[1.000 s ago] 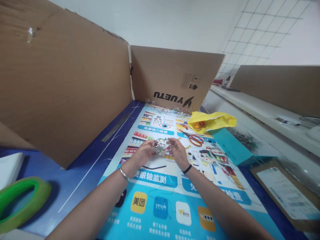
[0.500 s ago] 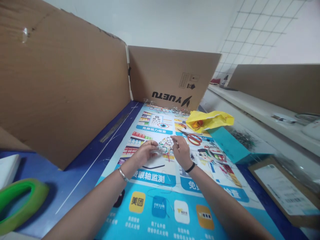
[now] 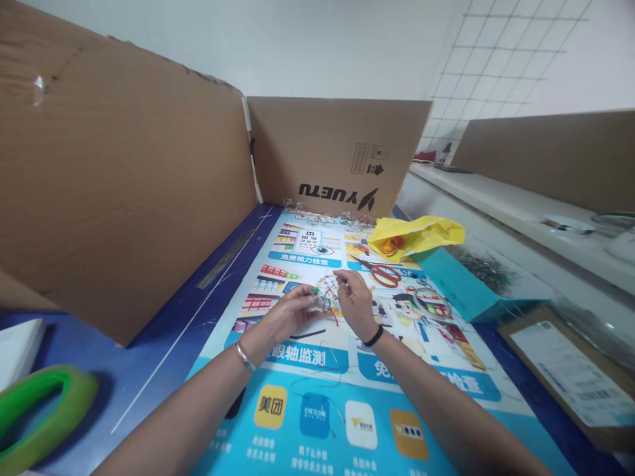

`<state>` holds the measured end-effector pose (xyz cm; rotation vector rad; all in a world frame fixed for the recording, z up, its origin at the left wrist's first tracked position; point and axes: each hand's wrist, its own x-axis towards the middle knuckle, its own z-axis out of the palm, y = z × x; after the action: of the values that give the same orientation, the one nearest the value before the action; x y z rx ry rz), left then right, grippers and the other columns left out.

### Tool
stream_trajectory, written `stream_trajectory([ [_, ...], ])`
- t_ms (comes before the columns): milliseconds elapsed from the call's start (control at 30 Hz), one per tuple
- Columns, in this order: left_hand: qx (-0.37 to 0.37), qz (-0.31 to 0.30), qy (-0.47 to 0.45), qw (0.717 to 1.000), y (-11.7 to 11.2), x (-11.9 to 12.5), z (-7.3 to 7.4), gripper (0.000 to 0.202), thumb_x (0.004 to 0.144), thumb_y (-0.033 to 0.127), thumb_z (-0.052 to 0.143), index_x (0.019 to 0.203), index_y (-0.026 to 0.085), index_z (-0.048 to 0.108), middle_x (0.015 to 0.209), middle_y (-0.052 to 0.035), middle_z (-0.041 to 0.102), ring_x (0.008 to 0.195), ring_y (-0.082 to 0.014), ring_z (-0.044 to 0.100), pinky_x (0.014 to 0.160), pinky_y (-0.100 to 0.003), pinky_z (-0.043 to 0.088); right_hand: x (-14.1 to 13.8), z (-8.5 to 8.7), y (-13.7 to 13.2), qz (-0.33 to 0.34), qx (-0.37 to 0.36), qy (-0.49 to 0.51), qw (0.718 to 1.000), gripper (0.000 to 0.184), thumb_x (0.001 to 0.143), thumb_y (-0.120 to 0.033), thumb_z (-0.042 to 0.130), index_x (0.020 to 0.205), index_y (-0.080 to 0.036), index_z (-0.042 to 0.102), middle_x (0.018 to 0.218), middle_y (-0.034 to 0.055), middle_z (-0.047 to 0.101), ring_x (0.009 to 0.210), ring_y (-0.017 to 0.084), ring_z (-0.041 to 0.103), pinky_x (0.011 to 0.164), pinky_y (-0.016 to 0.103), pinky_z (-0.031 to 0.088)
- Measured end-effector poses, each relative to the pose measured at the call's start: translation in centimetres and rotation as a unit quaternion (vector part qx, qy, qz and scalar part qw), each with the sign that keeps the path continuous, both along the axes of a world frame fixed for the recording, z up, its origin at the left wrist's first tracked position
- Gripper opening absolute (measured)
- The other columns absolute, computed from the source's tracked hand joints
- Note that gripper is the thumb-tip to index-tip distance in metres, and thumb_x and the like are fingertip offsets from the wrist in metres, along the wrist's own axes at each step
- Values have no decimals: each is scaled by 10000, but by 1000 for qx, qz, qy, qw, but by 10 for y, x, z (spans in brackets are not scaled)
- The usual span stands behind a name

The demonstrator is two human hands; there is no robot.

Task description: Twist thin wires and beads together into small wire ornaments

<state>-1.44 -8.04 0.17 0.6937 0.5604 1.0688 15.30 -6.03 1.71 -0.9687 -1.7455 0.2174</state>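
Observation:
Between my hands is a small, whitish openwork wire piece (image 3: 327,287) with red and green strands; its exact kind is too fine to make out. My left hand (image 3: 292,311) grips its near left edge, thumb and fingers closed beside a green bit. With bent fingers, my right hand (image 3: 355,301) pinches the upper right side. A red strand hangs from the piece over the printed poster (image 3: 317,383). Orange-handled scissors (image 3: 385,276) lie just beyond my right hand, their blades parted.
At the right, a yellow bag (image 3: 421,238) lies near a teal box (image 3: 466,284) holding tangled silver wire (image 3: 483,271). Cardboard panels (image 3: 337,142) wall the left and back. A roll of green tape (image 3: 84,390) sits at lower left, a labelled parcel (image 3: 570,370) at lower right.
My left hand has closed in on the wire piece, and both hands are nearer each other. The piece has turned slightly, showing a green bit by my left fingertips. The view has shifted a little.

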Motion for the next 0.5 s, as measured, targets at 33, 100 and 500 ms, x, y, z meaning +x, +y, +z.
stream_trajectory([
  [33, -6, -9, -5, 1000, -1, 1, 2, 219, 693, 143, 707, 879, 186, 600, 841, -8, 639, 784, -145, 616, 784, -339, 470, 0, 0, 0, 1, -4, 5, 1000, 321, 793, -84, 389, 1014, -218, 580, 954, 68, 601, 918, 198, 556, 786, 347, 472],
  [100, -10, -28, -5, 1000, -3, 2, 4, 203, 705, 140, 696, 880, 184, 602, 851, -14, 642, 798, -155, 620, 799, -365, 475, -1, 1, -1, 1, -12, 14, 1000, 313, 792, -87, 391, 1003, -220, 579, 950, 64, 600, 911, 195, 557, 777, 343, 471],
  [500, 35, 0, 45, 998, 1, -15, 6, 190, 670, 142, 720, 662, 150, 531, 792, -23, 658, 751, -150, 615, 767, -322, 467, 6, -1, 6, 33, 20, 8, 999, 340, 786, -55, 393, 1026, -211, 574, 888, 54, 570, 842, 181, 546, 758, 329, 471],
])
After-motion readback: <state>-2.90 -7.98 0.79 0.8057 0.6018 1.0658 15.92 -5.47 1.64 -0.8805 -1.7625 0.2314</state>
